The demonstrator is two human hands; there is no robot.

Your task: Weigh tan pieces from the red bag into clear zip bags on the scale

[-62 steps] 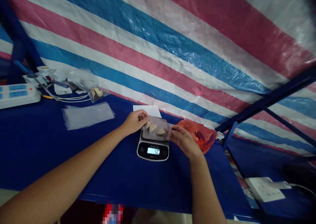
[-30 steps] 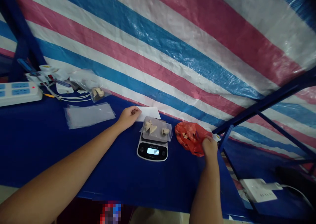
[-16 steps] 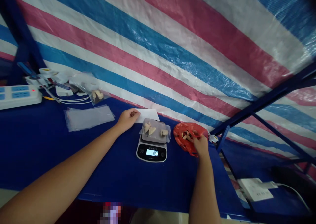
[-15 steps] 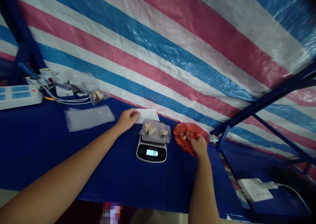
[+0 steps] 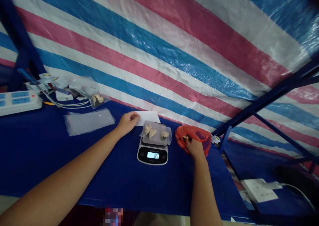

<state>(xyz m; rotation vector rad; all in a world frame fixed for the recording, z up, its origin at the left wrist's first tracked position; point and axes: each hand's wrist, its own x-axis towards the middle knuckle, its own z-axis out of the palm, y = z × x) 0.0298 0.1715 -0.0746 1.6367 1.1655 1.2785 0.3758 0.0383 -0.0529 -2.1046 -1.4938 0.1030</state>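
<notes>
A digital kitchen scale point(image 5: 152, 155) reading about 8.5 stands on the blue table. On its pan lies a clear plastic bag point(image 5: 159, 140) with several pale dried chunks point(image 5: 153, 133) in or on it. My left hand point(image 5: 128, 123) rests with curled fingers at the left edge of a white sheet of paper point(image 5: 149, 116), behind the scale. To the right of the scale, my right hand point(image 5: 195, 147) reaches into an open red plastic bag point(image 5: 181, 130). Its fingers are closed at a pale dried piece point(image 5: 184, 137); the bag partly hides the contents.
Flat clear bags point(image 5: 89, 120) lie to the left. Behind them are a bag with pale pieces point(image 5: 97, 100), white cables point(image 5: 72, 105), a screwdriver point(image 5: 31, 78) and a power strip point(image 5: 20, 101). A white socket block point(image 5: 260, 190) sits lower right, past the blue frame bar point(image 5: 225, 138).
My right hand has shifted slightly left within the red bag, and the bag's handle loop now stands open around the wrist side. The left hand and the scale reading look unchanged.
</notes>
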